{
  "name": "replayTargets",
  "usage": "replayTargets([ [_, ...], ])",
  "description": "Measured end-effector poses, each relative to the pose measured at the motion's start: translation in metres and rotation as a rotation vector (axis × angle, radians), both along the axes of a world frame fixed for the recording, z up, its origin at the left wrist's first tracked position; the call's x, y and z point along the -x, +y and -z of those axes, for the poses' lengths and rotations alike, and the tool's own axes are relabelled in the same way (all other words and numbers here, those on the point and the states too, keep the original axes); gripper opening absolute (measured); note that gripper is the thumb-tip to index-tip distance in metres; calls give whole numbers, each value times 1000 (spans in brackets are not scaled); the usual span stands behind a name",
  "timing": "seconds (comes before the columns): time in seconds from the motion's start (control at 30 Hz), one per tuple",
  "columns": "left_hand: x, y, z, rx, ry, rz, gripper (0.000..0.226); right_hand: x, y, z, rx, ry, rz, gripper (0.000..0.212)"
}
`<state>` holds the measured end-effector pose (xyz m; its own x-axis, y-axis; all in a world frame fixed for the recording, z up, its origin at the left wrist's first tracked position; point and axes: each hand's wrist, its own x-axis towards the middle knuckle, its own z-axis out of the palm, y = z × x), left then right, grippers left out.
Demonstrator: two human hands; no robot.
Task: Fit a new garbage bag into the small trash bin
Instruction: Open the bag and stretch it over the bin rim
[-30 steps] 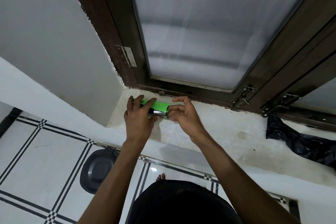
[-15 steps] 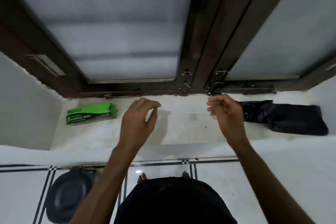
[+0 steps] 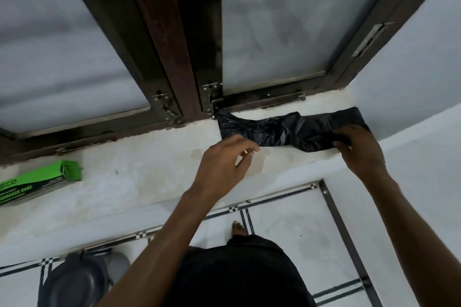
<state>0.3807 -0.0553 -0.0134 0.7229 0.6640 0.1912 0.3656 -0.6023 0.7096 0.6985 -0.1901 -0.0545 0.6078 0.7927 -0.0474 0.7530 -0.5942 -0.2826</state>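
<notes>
A folded black garbage bag [image 3: 287, 129] lies along the white window sill [image 3: 154, 177], under the right window pane. My right hand [image 3: 359, 149] rests on the bag's right end, fingers curled over its edge. My left hand [image 3: 224, 159] hovers just short of the bag's left part, fingers loosely apart and holding nothing. The small dark grey trash bin [image 3: 74, 281] stands on the tiled floor at the lower left, below the sill. A green box of garbage bags [image 3: 37, 182] lies on the sill at the far left.
Dark wooden window frames with metal latches [image 3: 167, 109] run along the back of the sill. A white wall [image 3: 411, 82] closes the sill on the right. My foot [image 3: 239, 228] stands on the white tiled floor with black lines.
The green box was let go and lies on the sill. Both hands have moved right; the right hand now touches the black bag, and the view has shifted right.
</notes>
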Motion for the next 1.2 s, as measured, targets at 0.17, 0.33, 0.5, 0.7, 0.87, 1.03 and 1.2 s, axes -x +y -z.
replayTargets([
  [0.17, -7, -27, -2, 67, 48, 8, 17, 22, -6, -17, -110, 74, 93, 3],
  [0.33, 4, -58, 3, 352, 61, 117, 17, 96, -24, -22, -360, 585, 264, 17],
  [0.5, 34, -97, 8, 417, 176, 148, 40, 180, -44, -25, -522, 974, 393, 11],
  [0.7, 110, -143, 20, 416, 108, 51, 33, 285, -76, -25, -588, 1171, 463, 8],
  [0.87, 190, -170, 34, 406, 0, -94, 6, 370, -108, -29, -571, 1469, 412, 26],
  [1.03, 258, -199, 23, 654, -67, -136, 10, 430, -157, -36, -519, 1494, 115, 38],
  [1.2, 306, -238, 11, 814, -170, -133, 13, 475, -194, -35, -474, 1238, 89, 37],
])
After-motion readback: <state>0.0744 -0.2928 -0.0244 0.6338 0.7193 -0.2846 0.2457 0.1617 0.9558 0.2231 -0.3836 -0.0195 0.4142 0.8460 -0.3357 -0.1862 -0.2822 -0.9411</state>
